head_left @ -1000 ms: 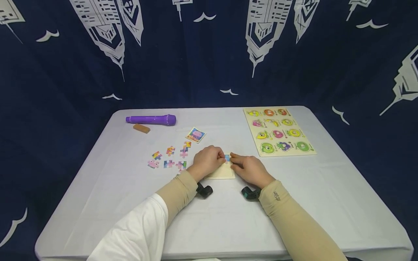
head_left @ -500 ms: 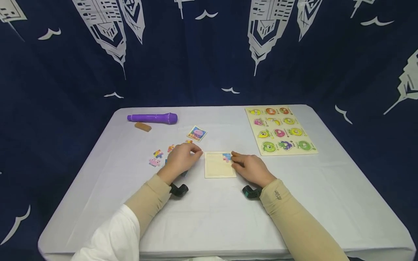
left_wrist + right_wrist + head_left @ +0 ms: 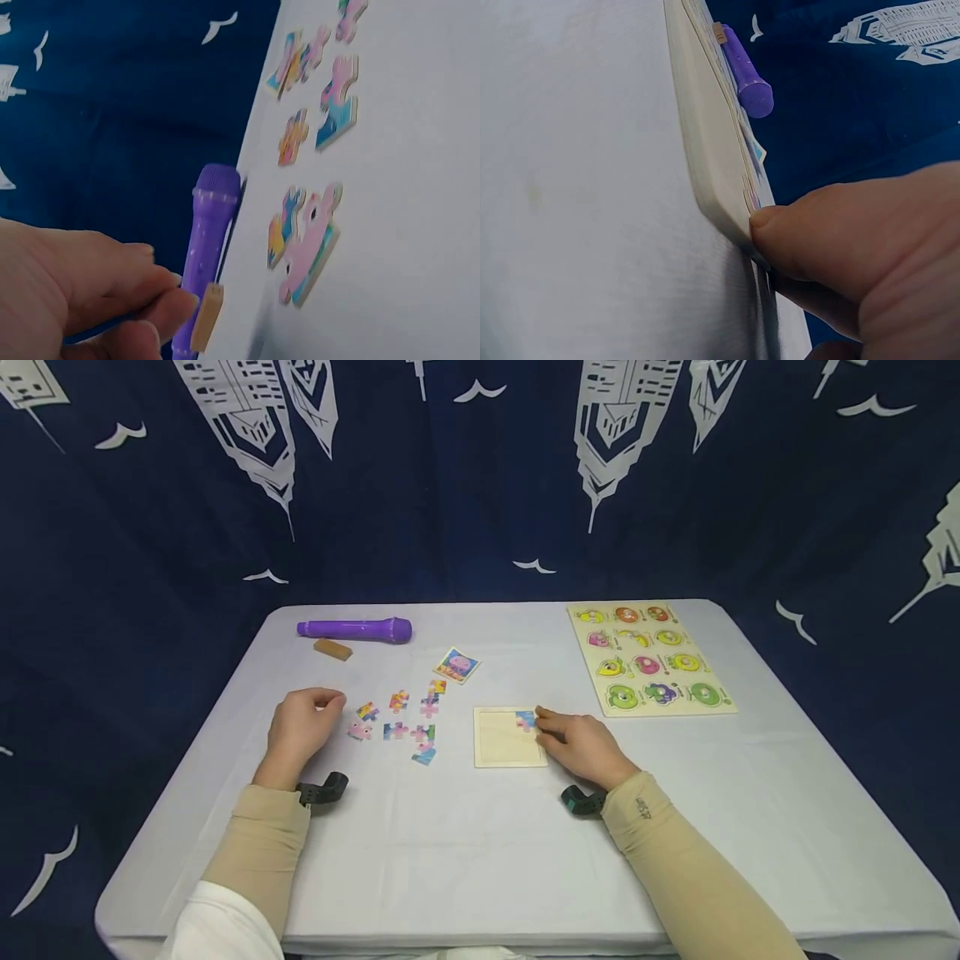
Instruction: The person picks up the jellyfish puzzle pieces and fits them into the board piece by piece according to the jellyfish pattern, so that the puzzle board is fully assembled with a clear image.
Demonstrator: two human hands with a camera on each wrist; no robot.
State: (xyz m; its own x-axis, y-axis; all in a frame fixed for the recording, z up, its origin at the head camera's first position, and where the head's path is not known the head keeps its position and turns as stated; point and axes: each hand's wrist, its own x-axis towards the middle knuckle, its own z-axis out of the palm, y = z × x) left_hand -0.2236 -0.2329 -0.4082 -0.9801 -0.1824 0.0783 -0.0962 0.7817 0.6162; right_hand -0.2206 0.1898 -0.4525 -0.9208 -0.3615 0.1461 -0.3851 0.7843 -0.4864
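Note:
My left hand (image 3: 298, 731) is over the cloth, just left of the loose jigsaw pieces. Its fingers (image 3: 161, 289) are loosely bent, with nothing visible between them. Nearest to it lies a pink jigsaw piece with eyes (image 3: 309, 244), beside a yellow-and-blue piece (image 3: 367, 712). Several more pieces, such as an orange one (image 3: 399, 701), lie further right. My right hand (image 3: 585, 747) grips the right edge of a shallow wooden puzzle tray (image 3: 498, 753), thumb (image 3: 802, 229) against its rim. One blue-and-pink piece (image 3: 525, 720) sits in the tray's upper right corner.
A purple toy microphone (image 3: 356, 630) and a small brown block (image 3: 333, 649) lie at the back left. Behind the pieces is a square picture card (image 3: 457, 666). A fruit puzzle board (image 3: 645, 652) occupies the back right of the white-covered table (image 3: 465, 868).
My left hand has left the tray and moved left past the loose pieces, uncovering the tray and its corner piece. My right hand has stayed at the tray's right edge.

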